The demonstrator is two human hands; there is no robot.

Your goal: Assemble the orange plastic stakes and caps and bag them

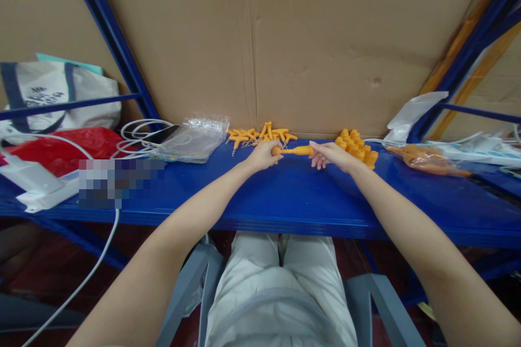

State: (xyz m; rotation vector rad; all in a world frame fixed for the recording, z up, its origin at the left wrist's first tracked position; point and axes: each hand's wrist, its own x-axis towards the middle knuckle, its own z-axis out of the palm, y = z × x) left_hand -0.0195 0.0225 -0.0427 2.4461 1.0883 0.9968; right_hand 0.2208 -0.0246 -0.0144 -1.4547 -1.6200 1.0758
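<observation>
An orange ribbed piece (296,150) lies level between my two hands above the blue table. My left hand (262,156) is closed around its left end. The thumb and a finger of my right hand (329,155) pinch its right end, the other fingers curled below. Just behind my left hand is a pile of orange branched pieces (266,131), some with metal spirals. Beside and behind my right hand stands a cluster of orange knobbed pieces (355,146).
Clear plastic bags (195,138), white cables (140,138) and a power strip (52,190) lie on the left of the blue table (285,206). On the right is a bag of orange pieces (427,158). Cardboard (285,43) stands behind, between blue posts.
</observation>
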